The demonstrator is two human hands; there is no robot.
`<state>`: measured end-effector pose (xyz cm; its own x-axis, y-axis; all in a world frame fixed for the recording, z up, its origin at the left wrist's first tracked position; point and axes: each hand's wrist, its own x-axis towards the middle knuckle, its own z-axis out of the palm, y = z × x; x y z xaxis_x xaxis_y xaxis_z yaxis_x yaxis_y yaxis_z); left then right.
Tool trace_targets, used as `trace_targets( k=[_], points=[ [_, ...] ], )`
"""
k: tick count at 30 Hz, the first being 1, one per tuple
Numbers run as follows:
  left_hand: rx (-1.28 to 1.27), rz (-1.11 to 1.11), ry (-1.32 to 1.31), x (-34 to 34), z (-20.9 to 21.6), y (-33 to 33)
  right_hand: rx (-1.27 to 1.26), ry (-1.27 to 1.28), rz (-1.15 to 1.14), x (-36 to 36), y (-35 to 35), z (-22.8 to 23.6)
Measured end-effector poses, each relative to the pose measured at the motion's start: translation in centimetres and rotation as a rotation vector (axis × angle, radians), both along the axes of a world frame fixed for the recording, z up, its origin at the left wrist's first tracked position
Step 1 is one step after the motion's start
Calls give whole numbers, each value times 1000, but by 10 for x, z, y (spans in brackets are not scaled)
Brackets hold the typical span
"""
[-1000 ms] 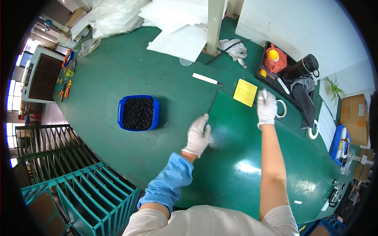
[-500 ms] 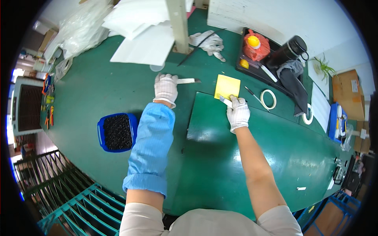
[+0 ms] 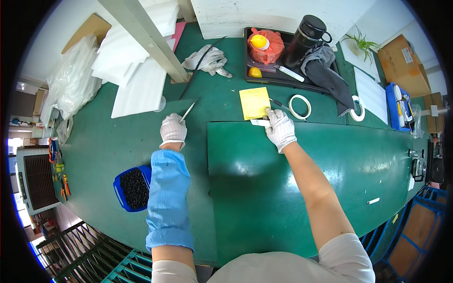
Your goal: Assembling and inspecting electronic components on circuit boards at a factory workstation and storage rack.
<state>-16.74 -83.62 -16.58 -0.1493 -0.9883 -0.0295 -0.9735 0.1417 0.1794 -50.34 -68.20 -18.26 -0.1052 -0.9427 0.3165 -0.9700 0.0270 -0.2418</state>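
My left hand [image 3: 173,130], in a white glove below a blue sleeve cover, is closed around a slim white-handled tool [image 3: 187,112]. Its dark, pointed tip is aimed away and to the right. My right hand [image 3: 281,129], also gloved, pinches a small flat white piece [image 3: 258,122] at the near edge of a yellow sticky-note pad [image 3: 254,101]. Its fingertips touch the pad's lower right corner; the piece's other end is hidden under the fingers. Just beyond them lie a dark pen [image 3: 278,103] and a roll of pale tape [image 3: 306,111].
A blue bin of small black parts [image 3: 116,192] stands left of my forearm. A black tray [image 3: 247,62] at the back holds a black flask [image 3: 306,37], a red bag and dark cloth. White foam sheets [image 3: 137,96] lie beside a post [image 3: 146,40]. A glossy green mat [image 3: 302,188] covers the table's right.
The whole view has shifted. The tool in my left hand has swung from pointing right to pointing away. My right hand stays at the pad, with the white piece now lying more level.
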Motion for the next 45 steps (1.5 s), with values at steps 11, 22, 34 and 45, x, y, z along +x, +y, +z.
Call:
trace_targets(
  k=[11, 22, 34, 45],
  points=[
    [330, 169, 1243, -99, 58, 55, -49, -70, -43, 5, -3, 8],
    [259, -101, 1448, -123, 131, 128, -69, -53, -58, 2, -6, 5],
    [243, -14, 1554, -115, 126, 140, -90, -38, -31, 4, -2, -1],
    [458, 332, 1381, -106, 67, 169, -253, 14, -70, 33, 13, 28]
  ],
)
